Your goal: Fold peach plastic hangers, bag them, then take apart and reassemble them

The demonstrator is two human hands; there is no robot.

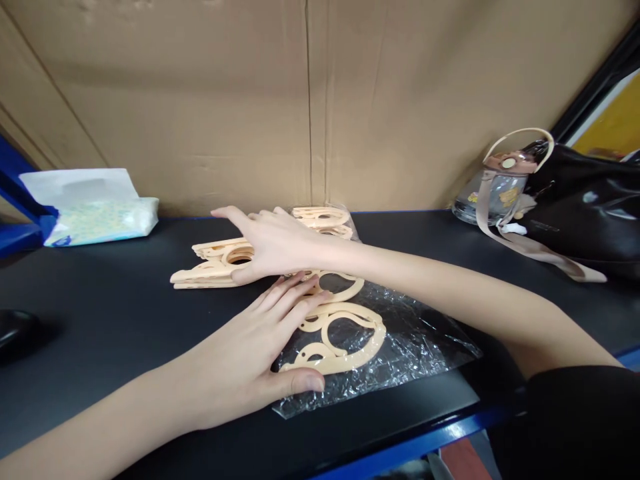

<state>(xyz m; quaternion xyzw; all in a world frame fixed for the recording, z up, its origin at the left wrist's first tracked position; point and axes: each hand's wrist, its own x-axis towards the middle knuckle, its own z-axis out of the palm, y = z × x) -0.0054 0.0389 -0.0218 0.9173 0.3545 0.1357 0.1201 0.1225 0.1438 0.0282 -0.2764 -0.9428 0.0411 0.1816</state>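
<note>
My left hand (pixel 260 347) lies flat with its fingers spread over beige folding hangers (pixel 350 360) on a clear plastic bag (pixel 425 333). Its thumb rests apart at the near edge. Crossing from the right, my right hand (pixel 275 243) is around a stack of folded beige hangers (pixel 207 270) lying on the table. The right thumb presses the near side, the index finger stretches out left, and the other fingers bend down behind the stack, their tips hidden. More folded hangers (pixel 325 215) lie behind my right wrist, partly covered by it.
A tissue pack (pixel 105 213) stands at the back left of the black table (pixel 125 293). At the right are a strapped water bottle (pixel 503 187) and a black bag (pixel 585 207). A dark rounded object (pixel 17 333) sits at the left edge. Cardboard (pixel 200 100) walls the back.
</note>
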